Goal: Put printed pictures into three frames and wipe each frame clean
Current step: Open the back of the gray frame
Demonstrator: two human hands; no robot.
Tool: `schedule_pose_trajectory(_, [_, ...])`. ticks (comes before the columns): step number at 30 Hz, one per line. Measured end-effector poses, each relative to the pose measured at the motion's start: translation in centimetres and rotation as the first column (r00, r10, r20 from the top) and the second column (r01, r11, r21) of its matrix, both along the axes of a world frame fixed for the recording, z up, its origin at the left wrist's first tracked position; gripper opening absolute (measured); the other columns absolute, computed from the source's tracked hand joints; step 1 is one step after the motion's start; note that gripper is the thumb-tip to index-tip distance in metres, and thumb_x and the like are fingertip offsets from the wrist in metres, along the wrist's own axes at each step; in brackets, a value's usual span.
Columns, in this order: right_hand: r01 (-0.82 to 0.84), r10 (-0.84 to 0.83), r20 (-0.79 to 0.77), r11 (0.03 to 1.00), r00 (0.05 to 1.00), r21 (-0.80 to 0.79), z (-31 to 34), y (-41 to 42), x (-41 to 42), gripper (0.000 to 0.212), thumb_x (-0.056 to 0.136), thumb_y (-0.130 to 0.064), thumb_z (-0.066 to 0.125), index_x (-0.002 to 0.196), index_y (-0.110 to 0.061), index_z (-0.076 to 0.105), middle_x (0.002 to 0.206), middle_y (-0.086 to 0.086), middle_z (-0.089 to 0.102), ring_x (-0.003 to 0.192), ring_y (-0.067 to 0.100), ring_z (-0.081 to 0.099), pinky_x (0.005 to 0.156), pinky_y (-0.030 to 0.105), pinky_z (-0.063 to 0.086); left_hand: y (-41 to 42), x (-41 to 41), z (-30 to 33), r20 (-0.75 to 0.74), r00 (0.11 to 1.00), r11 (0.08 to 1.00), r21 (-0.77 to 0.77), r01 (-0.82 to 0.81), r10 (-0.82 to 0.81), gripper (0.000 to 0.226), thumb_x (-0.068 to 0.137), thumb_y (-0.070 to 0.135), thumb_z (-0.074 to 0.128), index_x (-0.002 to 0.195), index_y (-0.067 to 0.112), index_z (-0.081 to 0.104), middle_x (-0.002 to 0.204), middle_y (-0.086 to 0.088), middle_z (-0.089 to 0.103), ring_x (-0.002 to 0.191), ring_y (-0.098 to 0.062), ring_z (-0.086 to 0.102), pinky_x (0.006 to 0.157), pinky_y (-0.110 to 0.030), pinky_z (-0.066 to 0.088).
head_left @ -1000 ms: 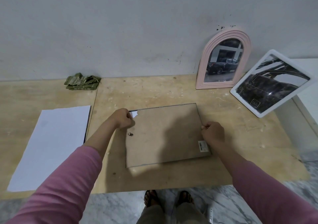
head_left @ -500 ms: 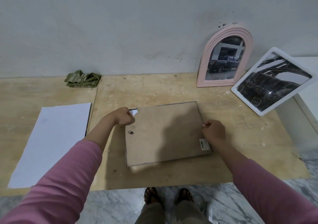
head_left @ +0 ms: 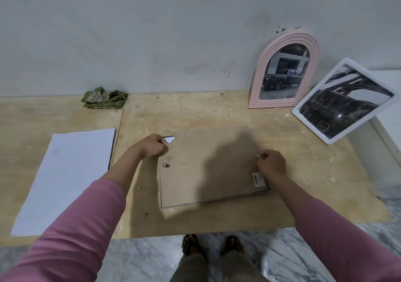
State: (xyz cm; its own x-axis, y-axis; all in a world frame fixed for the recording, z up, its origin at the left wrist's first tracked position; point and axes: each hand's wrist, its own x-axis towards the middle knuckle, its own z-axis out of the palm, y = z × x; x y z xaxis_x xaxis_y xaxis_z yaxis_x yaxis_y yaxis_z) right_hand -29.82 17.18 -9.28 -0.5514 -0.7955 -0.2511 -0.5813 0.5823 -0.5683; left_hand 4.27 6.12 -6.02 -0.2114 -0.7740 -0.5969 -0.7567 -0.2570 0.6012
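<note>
A rectangular frame [head_left: 208,169] lies face down on the plywood table [head_left: 217,112], its brown backing board up, with a small hanger ring and a barcode sticker showing. My left hand [head_left: 152,146] has its fingers curled at the frame's far-left corner, where a chip in the board shows white paper. At the frame's right edge my right hand [head_left: 271,162] pinches something small. A pink arched frame [head_left: 260,99] with a truck photo leans on the wall. A white frame [head_left: 345,101] with a dark car photo leans at the right.
A white sheet of paper [head_left: 65,177] lies on the left of the table. A crumpled green cloth [head_left: 104,98] sits by the wall. A white block [head_left: 388,147] stands at the right edge. My sandalled feet [head_left: 212,243] show on the marble floor below.
Both hands stay at the same spots on the frame. The view has shifted slightly; the frame itself has not visibly moved.
</note>
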Motion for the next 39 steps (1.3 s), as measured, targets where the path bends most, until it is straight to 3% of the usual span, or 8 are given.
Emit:
schedule_pose_trajectory(4, [0.025, -0.024, 0.021, 0.999, 0.999, -0.035, -0.1, 0.5, 0.3, 0.017, 0.087, -0.016, 0.060, 0.095, -0.007, 0.072, 0.097, 0.015, 0.071, 0.096, 0.035, 0.062, 0.079, 0.031, 0.045, 0.6, -0.4, -1.0, 0.090, 0.994, 0.992, -0.117, -0.053, 0.064, 0.010, 0.085, 0.008, 0.048, 0.087, 0.014, 0.056, 0.094, -0.006, 0.060, 0.090, -0.023, 0.055, 0.077, -0.027, 0.041])
schedule_pose_trajectory(10, [0.013, -0.013, -0.004, 0.993, 1.000, -0.115, -0.3, 1.2, 0.8, 0.018, 0.086, -0.011, 0.058, 0.096, -0.005, 0.071, 0.096, 0.017, 0.069, 0.093, 0.034, 0.061, 0.075, 0.029, 0.042, 1.3, -0.9, -1.5, 0.221, 0.974, 0.974, -0.228, 0.007, 0.044, 0.004, 0.089, 0.013, 0.056, 0.090, 0.013, 0.053, 0.100, -0.007, 0.060, 0.100, -0.027, 0.056, 0.078, -0.026, 0.039])
schedule_pose_trajectory(18, [-0.011, 0.016, 0.057, 0.996, 0.998, -0.084, -0.5, 0.1, 0.6, 0.024, 0.084, -0.018, 0.064, 0.105, -0.007, 0.066, 0.106, 0.014, 0.063, 0.095, 0.028, 0.060, 0.079, 0.028, 0.044, 1.9, -0.7, -2.5, -0.041, 0.969, 0.944, -0.222, -0.245, 0.242, 0.014, 0.087, 0.004, 0.056, 0.077, 0.013, 0.054, 0.076, 0.001, 0.053, 0.083, -0.021, 0.050, 0.074, -0.024, 0.036])
schedule_pose_trajectory(21, [-0.027, 0.029, 0.051, 0.998, 0.998, -0.049, -0.5, -0.2, 0.7, 0.032, 0.081, -0.020, 0.068, 0.110, -0.008, 0.063, 0.111, 0.015, 0.057, 0.096, 0.030, 0.060, 0.085, 0.033, 0.046, 1.9, -0.6, -2.8, -0.038, 0.970, 0.946, -0.214, -0.244, 0.242, 0.020, 0.088, 0.005, 0.055, 0.072, 0.016, 0.050, 0.076, 0.002, 0.052, 0.082, -0.020, 0.049, 0.075, -0.024, 0.036])
schedule_pose_trajectory(24, [-0.041, 0.043, 0.042, 0.998, 0.998, -0.039, -0.4, -0.4, 0.5, 0.033, 0.080, -0.021, 0.070, 0.110, -0.009, 0.063, 0.110, 0.015, 0.058, 0.095, 0.029, 0.060, 0.081, 0.030, 0.044, 1.6, -0.6, -2.7, -0.003, 0.981, 0.961, -0.202, -0.189, 0.193, 0.017, 0.090, 0.007, 0.052, 0.074, 0.013, 0.052, 0.085, -0.002, 0.054, 0.084, -0.019, 0.050, 0.077, -0.025, 0.036])
schedule_pose_trajectory(26, [-0.046, 0.047, 0.040, 0.998, 0.998, -0.039, -0.4, -0.3, 0.4, 0.032, 0.080, -0.021, 0.071, 0.109, -0.010, 0.063, 0.108, 0.014, 0.059, 0.093, 0.027, 0.060, 0.078, 0.027, 0.042, 1.4, -0.5, -2.7, 0.002, 0.983, 0.967, -0.180, -0.181, 0.185, 0.023, 0.089, 0.007, 0.051, 0.068, 0.015, 0.051, 0.079, 0.000, 0.053, 0.079, -0.018, 0.049, 0.076, -0.025, 0.036])
schedule_pose_trajectory(33, [-0.080, 0.083, 0.033, 0.992, 0.996, -0.093, -0.5, 0.2, 0.0, 0.029, 0.078, -0.015, 0.072, 0.104, -0.007, 0.064, 0.101, 0.015, 0.062, 0.082, 0.020, 0.054, 0.073, 0.025, 0.038, 1.9, -0.4, -3.1, -0.155, 0.903, 0.902, -0.108, -0.418, 0.400, 0.022, 0.085, -0.002, 0.054, 0.067, 0.010, 0.054, 0.061, -0.007, 0.054, 0.051, -0.021, 0.049, 0.051, -0.024, 0.040])
schedule_pose_trajectory(39, [-0.075, 0.086, 0.101, 0.992, 0.991, -0.105, -0.2, -0.3, -0.2, 0.035, 0.074, -0.008, 0.076, 0.105, 0.000, 0.061, 0.104, 0.016, 0.061, 0.081, 0.019, 0.054, 0.072, 0.026, 0.040, 1.9, -0.3, -3.5, -0.109, 0.926, 0.903, -0.205, -0.378, 0.363, 0.026, 0.085, 0.004, 0.063, 0.063, 0.017, 0.059, 0.069, 0.002, 0.059, 0.070, -0.020, 0.055, 0.073, -0.028, 0.044])
